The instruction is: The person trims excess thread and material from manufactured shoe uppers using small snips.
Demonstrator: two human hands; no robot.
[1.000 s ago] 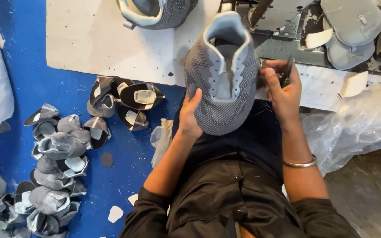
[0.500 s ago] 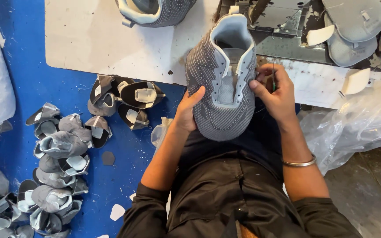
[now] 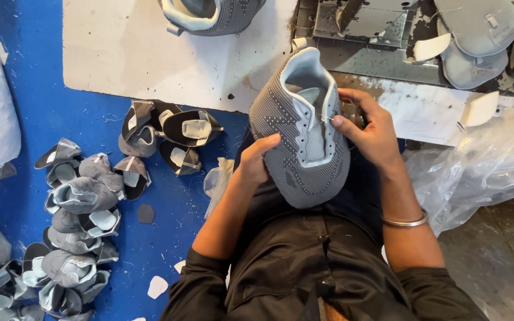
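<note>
I hold a grey knit shoe upper [image 3: 292, 148] over my lap, its opening and pale lining facing up, toe toward me. My left hand [image 3: 256, 161] grips its left side, thumb across the knit. My right hand [image 3: 371, 129] holds the right edge by the eyelets, fingers pinched near the collar. Whether the pinched fingers hold a thread or tool is too small to tell. A metal bangle [image 3: 406, 222] circles my right wrist.
A white board [image 3: 132, 59] lies ahead with another grey upper [image 3: 212, 13] at its far edge. Several grey heel pieces [image 3: 72, 208] are heaped on the blue floor at left. A grimy metal work surface [image 3: 382, 35], grey tongue pieces [image 3: 477, 35] and clear plastic sheeting [image 3: 477, 178] lie at right.
The shoe upper has rolled so its opening faces up. My right hand shifted from the far side onto the eyelet edge; my left thumb came onto the knit.
</note>
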